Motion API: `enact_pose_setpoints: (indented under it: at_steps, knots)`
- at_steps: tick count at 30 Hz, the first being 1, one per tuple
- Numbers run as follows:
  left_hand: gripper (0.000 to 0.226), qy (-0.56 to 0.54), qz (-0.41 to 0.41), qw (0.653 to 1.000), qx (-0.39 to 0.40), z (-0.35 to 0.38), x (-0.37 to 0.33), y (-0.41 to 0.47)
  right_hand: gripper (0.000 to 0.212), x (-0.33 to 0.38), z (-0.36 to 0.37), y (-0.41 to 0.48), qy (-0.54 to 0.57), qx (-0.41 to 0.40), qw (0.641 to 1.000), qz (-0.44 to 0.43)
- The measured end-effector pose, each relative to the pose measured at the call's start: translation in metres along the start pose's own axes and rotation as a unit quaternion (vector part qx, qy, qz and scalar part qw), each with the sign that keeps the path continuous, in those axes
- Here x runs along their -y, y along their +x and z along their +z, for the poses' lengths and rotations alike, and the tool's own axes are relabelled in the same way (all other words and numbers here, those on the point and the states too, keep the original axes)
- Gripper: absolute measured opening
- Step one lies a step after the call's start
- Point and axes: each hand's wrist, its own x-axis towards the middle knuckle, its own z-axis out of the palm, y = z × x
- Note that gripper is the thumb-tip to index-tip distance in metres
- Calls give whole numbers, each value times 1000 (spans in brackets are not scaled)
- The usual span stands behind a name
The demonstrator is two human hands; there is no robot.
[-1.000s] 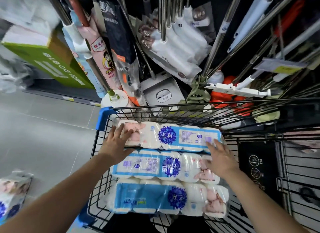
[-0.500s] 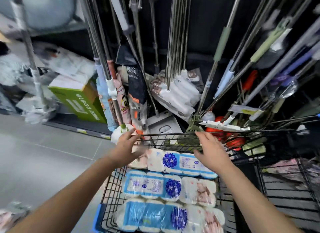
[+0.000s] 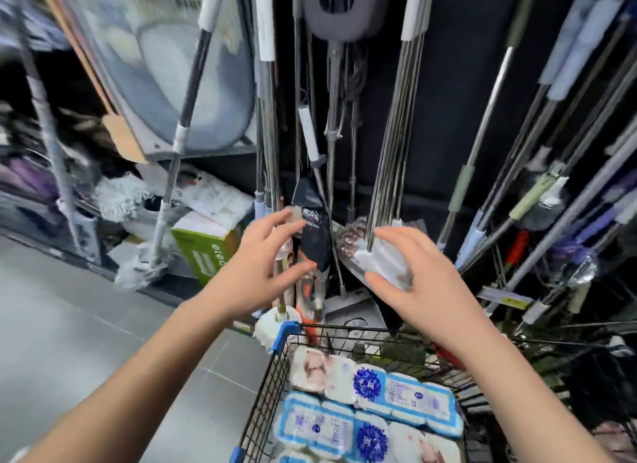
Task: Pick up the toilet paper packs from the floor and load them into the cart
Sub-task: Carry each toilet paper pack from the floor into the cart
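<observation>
Blue-and-white toilet paper packs lie side by side in the black wire cart at the bottom of the view. My left hand hovers above the cart's far left corner, fingers spread, holding nothing. To its right, my right hand floats over the cart's far edge, also spread and empty. Both hands are well above the packs and touch none of them.
Mops and brooms with metal poles hang and lean on a dark rack just beyond the cart. A green cardboard box and white mop heads sit on a low shelf at left. Grey tiled floor stretches to the left of the cart.
Both hands have let go of the top pack and risen away from the cart. The view has tilted upward, so the packs have slid to the bottom of the frame.
</observation>
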Motion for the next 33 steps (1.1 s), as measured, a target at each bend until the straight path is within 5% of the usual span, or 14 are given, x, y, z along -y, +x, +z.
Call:
enact_pose_setpoints:
  at_steps: [16, 33]
  knots:
    - [59, 91, -160, 947, -262, -128, -51, -193, 52, 139, 34, 18, 247, 75, 945, -200]
    - [63, 148, -378, 812, -419, -226, -34, -448, 44, 361, 167, -12, 353, 243, 851, -302]
